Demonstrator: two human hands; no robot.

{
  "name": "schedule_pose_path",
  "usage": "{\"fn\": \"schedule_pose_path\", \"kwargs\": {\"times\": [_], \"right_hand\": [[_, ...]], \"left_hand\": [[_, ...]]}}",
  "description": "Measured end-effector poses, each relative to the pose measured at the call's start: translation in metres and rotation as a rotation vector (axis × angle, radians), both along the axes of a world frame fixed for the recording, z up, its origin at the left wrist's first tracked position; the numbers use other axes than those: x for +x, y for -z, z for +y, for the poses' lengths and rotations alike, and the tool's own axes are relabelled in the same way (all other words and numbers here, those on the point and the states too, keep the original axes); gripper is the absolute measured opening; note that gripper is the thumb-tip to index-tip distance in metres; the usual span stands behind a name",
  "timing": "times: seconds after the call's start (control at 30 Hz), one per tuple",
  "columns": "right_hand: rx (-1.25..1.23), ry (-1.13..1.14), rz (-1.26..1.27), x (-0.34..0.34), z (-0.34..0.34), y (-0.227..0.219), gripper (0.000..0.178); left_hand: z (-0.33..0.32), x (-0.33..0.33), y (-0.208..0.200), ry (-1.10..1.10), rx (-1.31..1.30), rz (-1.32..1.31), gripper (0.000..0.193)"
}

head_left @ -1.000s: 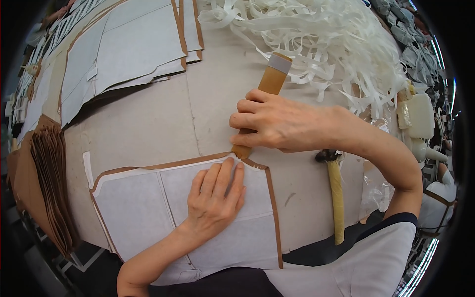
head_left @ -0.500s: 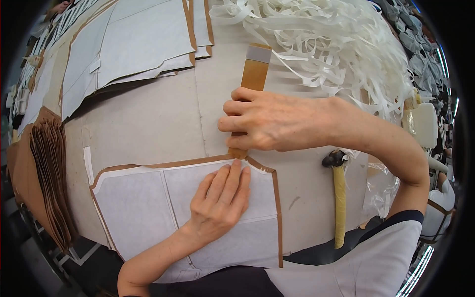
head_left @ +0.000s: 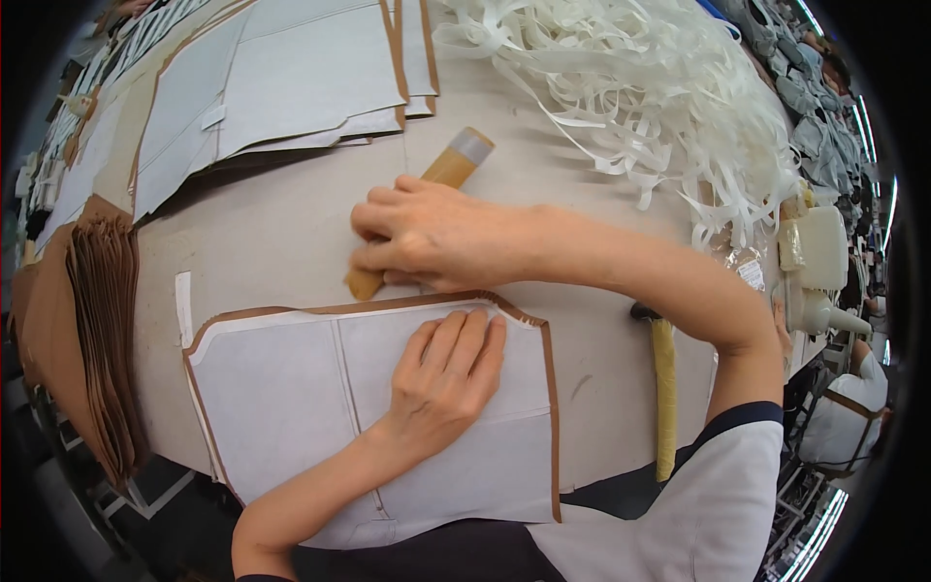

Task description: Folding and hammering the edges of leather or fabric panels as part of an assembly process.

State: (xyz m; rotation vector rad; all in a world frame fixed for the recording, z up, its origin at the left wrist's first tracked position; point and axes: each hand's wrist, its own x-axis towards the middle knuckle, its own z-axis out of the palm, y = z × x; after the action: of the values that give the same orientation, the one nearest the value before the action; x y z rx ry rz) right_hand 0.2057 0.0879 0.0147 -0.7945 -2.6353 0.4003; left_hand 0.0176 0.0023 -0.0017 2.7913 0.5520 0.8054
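A white-faced leather-like panel [head_left: 267,407] with a brown border lies in front of me. My left hand [head_left: 446,378] rests on it near the top edge, palm down, fingers stretched flat beside a notched, curved corner. Just beyond that edge, my right hand [head_left: 417,233] is closed around a flat tan tool [head_left: 453,167] with a grey band at its far end. The tool slants over the table, its near tip off the panel. What kind of tool it is, I cannot make out.
White ribbon-like strips [head_left: 640,97] heap at the far right. More white panels [head_left: 310,73] lie stacked at the far left. Folded brown pieces [head_left: 102,339] hang at the left edge. A yellow-handled hammer [head_left: 663,398] lies right of the panel, its head partly hidden by my forearm.
My right hand has moved left with the tan tool, which has turned to a steeper slant and lifted away from the panel's edge. My left hand stays on the panel.
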Motion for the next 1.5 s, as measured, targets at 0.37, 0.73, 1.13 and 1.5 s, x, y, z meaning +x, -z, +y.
{"fn": "schedule_pose_path", "kwargs": {"times": [0.37, 0.73, 1.13, 1.5], "right_hand": [[0.252, 0.722, 0.073, -0.028, -0.046, -0.004, 0.034], [-0.190, 0.637, 0.400, -0.176, -0.004, 0.010, 0.014], [-0.031, 0.616, 0.474, -0.201, 0.001, 0.026, 0.022], [0.242, 0.440, 0.149, -0.183, -0.022, 0.024, 0.048]], "left_hand": [[0.027, -0.094, -0.016, -0.047, -0.059, -0.004, 0.044], [0.136, -0.206, -0.028, -0.309, -0.351, -0.014, 0.048], [0.169, -0.223, -0.013, -0.076, -0.496, -0.081, 0.013], [0.163, -0.230, -0.004, -0.019, 0.100, -0.045, 0.028]]}}
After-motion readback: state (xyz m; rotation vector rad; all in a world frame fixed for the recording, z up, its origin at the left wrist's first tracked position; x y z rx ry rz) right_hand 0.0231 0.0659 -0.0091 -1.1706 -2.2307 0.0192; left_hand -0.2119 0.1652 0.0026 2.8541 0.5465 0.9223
